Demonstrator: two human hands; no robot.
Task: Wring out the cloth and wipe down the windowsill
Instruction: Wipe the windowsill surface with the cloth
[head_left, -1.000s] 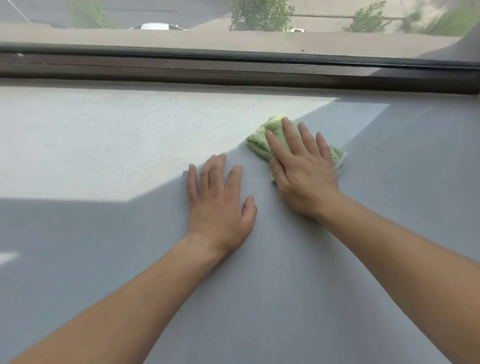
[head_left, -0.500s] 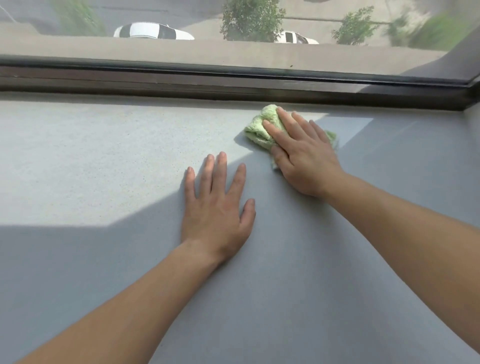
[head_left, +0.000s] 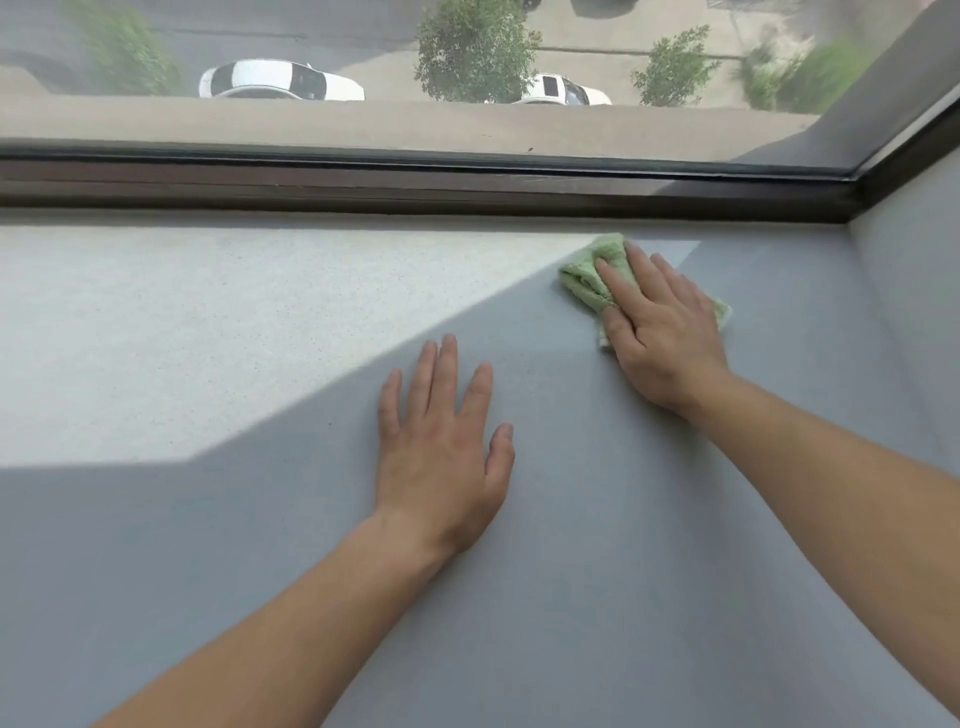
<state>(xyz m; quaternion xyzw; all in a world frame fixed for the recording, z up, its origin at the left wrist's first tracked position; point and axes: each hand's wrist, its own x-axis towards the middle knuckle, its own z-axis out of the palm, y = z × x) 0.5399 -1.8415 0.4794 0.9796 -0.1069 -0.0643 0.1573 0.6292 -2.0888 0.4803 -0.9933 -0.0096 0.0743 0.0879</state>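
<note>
A folded light-green cloth (head_left: 584, 278) lies on the wide grey windowsill (head_left: 208, 338), close to the dark window frame. My right hand (head_left: 660, 332) presses flat on top of the cloth, fingers stretched forward, covering most of it. My left hand (head_left: 441, 447) rests palm down on the bare sill, fingers spread, nearer to me and left of the cloth, holding nothing. Part of the sill is in sunlight, the rest in shadow.
The dark window frame (head_left: 415, 182) runs along the sill's far edge. A grey side wall (head_left: 909, 270) closes the sill at the right, a short way beyond the cloth. Cars and trees show through the glass below.
My right hand has slid the cloth away from me, toward the window frame and the right corner. My left hand stays planted on the sill.
</note>
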